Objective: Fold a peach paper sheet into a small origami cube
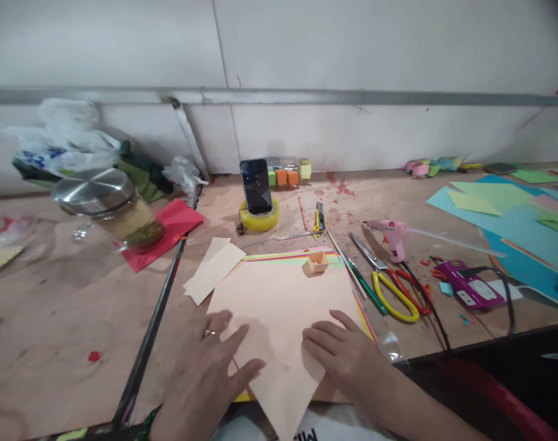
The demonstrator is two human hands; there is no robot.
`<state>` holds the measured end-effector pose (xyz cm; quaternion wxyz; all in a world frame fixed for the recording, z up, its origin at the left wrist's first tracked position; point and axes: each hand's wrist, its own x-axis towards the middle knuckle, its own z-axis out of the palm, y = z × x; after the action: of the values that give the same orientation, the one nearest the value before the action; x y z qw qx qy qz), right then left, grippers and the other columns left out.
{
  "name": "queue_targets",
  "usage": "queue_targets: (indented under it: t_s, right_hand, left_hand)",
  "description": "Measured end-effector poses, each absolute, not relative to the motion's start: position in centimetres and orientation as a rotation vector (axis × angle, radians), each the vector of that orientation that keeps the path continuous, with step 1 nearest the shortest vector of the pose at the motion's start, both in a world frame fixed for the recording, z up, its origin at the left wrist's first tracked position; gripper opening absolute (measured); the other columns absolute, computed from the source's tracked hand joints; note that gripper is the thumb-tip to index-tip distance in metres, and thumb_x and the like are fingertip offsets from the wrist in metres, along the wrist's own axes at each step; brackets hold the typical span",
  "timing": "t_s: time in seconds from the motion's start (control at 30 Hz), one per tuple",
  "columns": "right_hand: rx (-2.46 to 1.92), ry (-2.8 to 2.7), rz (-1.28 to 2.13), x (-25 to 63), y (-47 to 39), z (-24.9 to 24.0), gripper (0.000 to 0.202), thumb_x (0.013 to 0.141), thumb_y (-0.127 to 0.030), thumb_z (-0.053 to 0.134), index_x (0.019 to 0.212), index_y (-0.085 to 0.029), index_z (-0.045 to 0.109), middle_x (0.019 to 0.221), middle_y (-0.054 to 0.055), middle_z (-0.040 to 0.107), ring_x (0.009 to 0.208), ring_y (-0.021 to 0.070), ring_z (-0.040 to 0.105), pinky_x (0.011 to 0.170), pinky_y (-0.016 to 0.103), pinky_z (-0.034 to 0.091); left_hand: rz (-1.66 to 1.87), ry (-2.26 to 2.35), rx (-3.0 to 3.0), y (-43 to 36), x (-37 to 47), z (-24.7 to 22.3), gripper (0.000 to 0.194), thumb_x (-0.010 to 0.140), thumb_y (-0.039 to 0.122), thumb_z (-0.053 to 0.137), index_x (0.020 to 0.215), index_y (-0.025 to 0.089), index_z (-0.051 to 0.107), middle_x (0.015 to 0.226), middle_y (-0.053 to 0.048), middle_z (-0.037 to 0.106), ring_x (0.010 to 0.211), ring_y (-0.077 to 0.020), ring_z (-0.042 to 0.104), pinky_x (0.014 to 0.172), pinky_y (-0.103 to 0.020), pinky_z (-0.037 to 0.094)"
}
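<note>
A peach-coloured sheet of paper [279, 306] lies in front of me, its pointed corner hanging toward me past the table's front edge. Under it, coloured sheets [297, 253] show at the edges. My left hand [205, 373] rests at the sheet's left side with fingers spread, a ring on one of them. On the right side, my right hand [347, 361] lies flat on the paper with its fingers stretched out. A small open peach paper box [318, 263] stands on the stack's far right part. Two cut peach pieces [213, 269] lie beyond my left hand.
Right of the paper are scissors [393, 294], a green pen-like tool [368, 288], a pink glue gun [393, 236] and a purple device [474, 285]. A phone [255, 187] stands in a tape roll [260, 219]. A lidded glass jar [117, 211] is at left, coloured paper [512, 208] far right.
</note>
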<state>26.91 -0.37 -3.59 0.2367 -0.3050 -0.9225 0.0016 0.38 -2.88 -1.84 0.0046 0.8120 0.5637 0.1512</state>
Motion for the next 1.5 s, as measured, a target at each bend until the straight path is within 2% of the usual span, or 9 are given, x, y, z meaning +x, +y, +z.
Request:
queue_targets:
  t_s: [0.07, 0.13, 0.3, 0.4, 0.5, 0.67, 0.97, 1.33, 1.5]
  right_hand:
    - [-0.890, -2.507, 0.070, 27.0, -0.4, -3.9, 0.021, 0.085, -0.005, 0.049, 0.091, -0.019, 0.063, 0.094, 0.005, 0.074, 0.088, 0.0177, 0.067, 0.101, 0.041, 0.041]
    - [-0.903, -2.496, 0.136, 27.1, -0.3, -3.8, 0.020, 0.084, -0.005, 0.050, 0.088, -0.019, 0.063, 0.095, 0.005, 0.074, 0.089, 0.0177, 0.067, 0.097, 0.039, 0.044]
    - [-0.850, -2.446, 0.287, 27.3, 0.3, -2.7, 0.022, 0.086, -0.004, 0.048, 0.087, -0.019, 0.064, 0.090, 0.005, 0.074, 0.084, 0.0157, 0.068, 0.078, 0.031, 0.052]
    - [-0.904, -2.386, 0.448, 27.4, 0.5, -2.3, 0.020, 0.091, -0.010, 0.048, 0.088, -0.019, 0.065, 0.089, 0.005, 0.074, 0.083, 0.0150, 0.068, 0.074, 0.027, 0.053]
    - [-1.052, -2.333, 0.499, 27.2, 0.8, -2.3, 0.023, 0.095, -0.020, 0.048, 0.077, -0.019, 0.063, 0.075, 0.003, 0.070, 0.071, 0.0149, 0.065, 0.063, 0.025, 0.051]
    - [-1.249, -2.246, 0.312, 26.6, 1.3, -2.9, 0.032, 0.094, -0.027, 0.047, 0.062, -0.020, 0.049, 0.056, -0.001, 0.054, 0.053, 0.0140, 0.054, 0.049, 0.025, 0.039]
    - [-1.402, -2.269, 0.403, 26.1, 1.4, -3.1, 0.021, 0.089, -0.016, 0.049, 0.069, -0.019, 0.051, 0.075, 0.001, 0.055, 0.060, 0.0125, 0.057, 0.055, 0.024, 0.043]
    - [-1.452, -2.240, 0.372, 26.3, 1.5, -3.8, 0.021, 0.090, -0.016, 0.045, 0.070, -0.019, 0.050, 0.072, 0.000, 0.054, 0.060, 0.0123, 0.055, 0.055, 0.024, 0.039]
    - [-1.489, -2.239, 0.400, 26.2, 1.6, -3.9, 0.021, 0.090, -0.017, 0.044, 0.070, -0.019, 0.050, 0.072, 0.000, 0.053, 0.060, 0.0122, 0.054, 0.055, 0.024, 0.037]
  left_hand:
    - [0.527, 1.680, 2.727, -2.8, -0.2, -1.8, 0.063, 0.070, 0.067, 0.067, 0.109, 0.018, 0.070, 0.129, -0.023, 0.059, 0.120, -0.0451, 0.051, 0.096, -0.060, 0.040]
    - [0.492, 1.385, 2.794, -2.8, -0.2, -1.7, 0.075, 0.066, 0.071, 0.068, 0.120, 0.020, 0.064, 0.132, -0.020, 0.059, 0.121, -0.0400, 0.052, 0.103, -0.058, 0.035]
    - [0.337, 1.021, 2.392, -2.7, 1.0, -0.6, 0.040, 0.080, 0.035, 0.066, 0.118, 0.022, 0.062, 0.114, -0.009, 0.069, 0.101, -0.0229, 0.064, 0.089, -0.034, 0.050]
    - [0.382, 1.207, 2.165, -1.8, 1.2, -0.3, 0.020, 0.086, 0.019, 0.045, 0.087, 0.021, 0.066, 0.086, -0.005, 0.071, 0.079, -0.0172, 0.064, 0.069, -0.026, 0.050]
    - [0.414, 1.428, 2.002, -0.2, 1.3, -0.3, 0.027, 0.086, 0.026, 0.042, 0.062, 0.020, 0.051, 0.063, 0.000, 0.058, 0.058, -0.0142, 0.053, 0.053, -0.023, 0.041]
    - [0.367, 1.514, 1.977, 2.1, 1.7, 0.2, 0.024, 0.082, 0.029, 0.046, 0.059, 0.021, 0.047, 0.064, 0.001, 0.053, 0.060, -0.0153, 0.050, 0.057, -0.026, 0.040]
    - [0.165, 1.509, 2.181, 5.3, 3.5, 1.4, 0.013, 0.082, 0.031, 0.053, 0.075, 0.020, 0.052, 0.080, -0.001, 0.054, 0.074, -0.0189, 0.054, 0.065, -0.029, 0.041]
    - [0.151, 1.519, 1.803, 7.7, 5.0, 0.3, 0.044, 0.071, 0.034, 0.059, 0.111, 0.014, 0.056, 0.068, 0.002, 0.058, 0.067, -0.0195, 0.057, 0.058, -0.028, 0.037]
    - [0.269, 1.409, 1.737, 8.0, 4.8, -0.1, 0.023, 0.068, 0.032, 0.056, 0.084, 0.017, 0.059, 0.062, 0.005, 0.047, 0.060, -0.0148, 0.047, 0.057, -0.026, 0.034]
